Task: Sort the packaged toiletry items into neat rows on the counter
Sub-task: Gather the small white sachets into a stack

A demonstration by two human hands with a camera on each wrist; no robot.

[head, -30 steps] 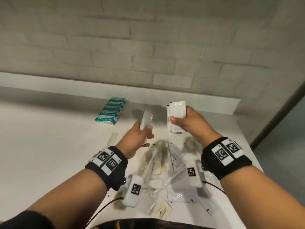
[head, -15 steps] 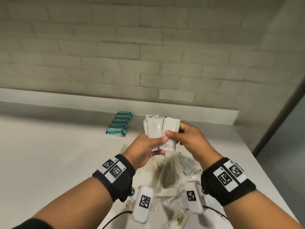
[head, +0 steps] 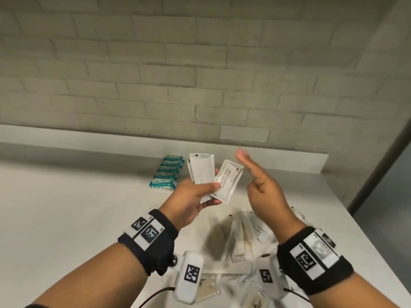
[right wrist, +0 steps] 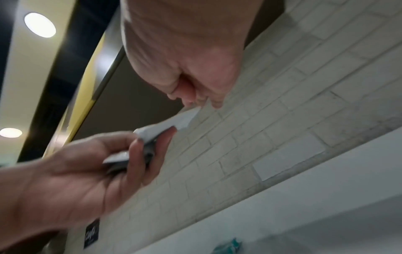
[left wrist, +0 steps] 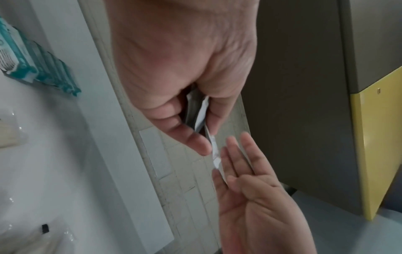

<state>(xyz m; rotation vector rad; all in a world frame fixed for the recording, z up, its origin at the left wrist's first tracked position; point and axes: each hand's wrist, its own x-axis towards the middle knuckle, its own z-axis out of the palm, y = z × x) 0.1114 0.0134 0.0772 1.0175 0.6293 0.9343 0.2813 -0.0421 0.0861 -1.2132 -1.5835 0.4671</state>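
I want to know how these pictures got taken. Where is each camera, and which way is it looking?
Head: worn on the head, looks down at the counter; shows both forearms, left hand holding white sachets, right hand open.
Left wrist: looks along the left hand toward the wall; the right hand shows too.
Right wrist: looks along the right hand at the wall.
All share the sachets and teal packets.

White sachets (head: pixel 201 168) fanned upright above counter — teal packets (head: pixel 166 172) rowed behind, clear-wrapped items (head: pixel 242 236) heaped.
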